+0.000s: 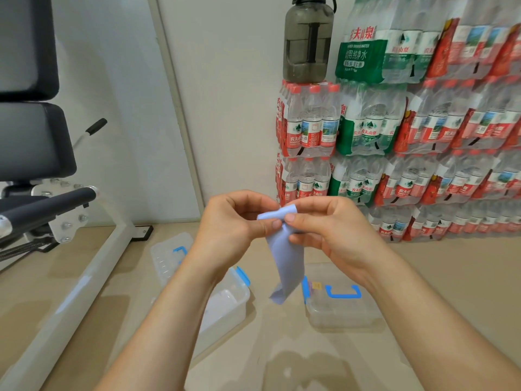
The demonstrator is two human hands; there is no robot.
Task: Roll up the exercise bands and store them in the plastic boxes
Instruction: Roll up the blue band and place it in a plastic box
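Note:
A pale blue exercise band (284, 258) hangs in the air at the centre of the view. My left hand (236, 224) and my right hand (329, 230) pinch its top end between thumbs and fingers, where the band is folded over. Its loose tail dangles down above the floor. Below, an open clear plastic box with blue clips (239, 294) sits partly behind my left forearm. A second clear box with a blue handle (344, 309) sits under my right wrist. A clear lid (166, 258) lies on the floor further left.
Stacked packs of bottled water (408, 131) fill the wall at the right, with a large dark jug (308, 40) on top. A white and black exercise machine (42, 170) stands at the left. The floor is beige.

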